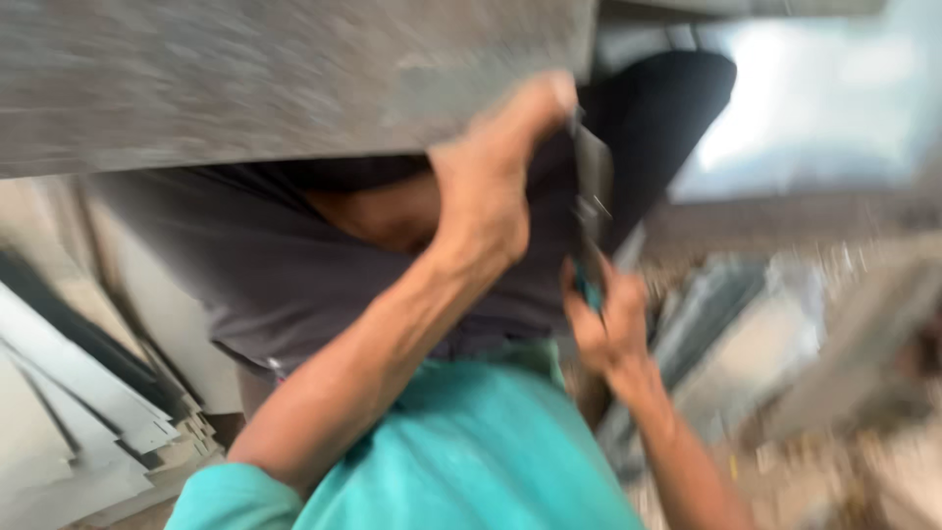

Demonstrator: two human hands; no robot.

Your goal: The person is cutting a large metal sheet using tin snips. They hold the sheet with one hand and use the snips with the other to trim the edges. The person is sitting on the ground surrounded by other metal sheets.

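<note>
While my left hand [486, 182] props the edge of a grey panel [245, 79] overhead, my right hand [606, 319] clamps a thin dark tool [592, 196] against it, blurred beyond naming.

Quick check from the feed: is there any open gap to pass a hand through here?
Hardly. The left hand grips the grey sheet's edge, and the right hand holds a thin tool; between them a person's grey shirt fills the gap. Stacked sheets crowd lower left. The blurred right side cannot be judged.
</note>
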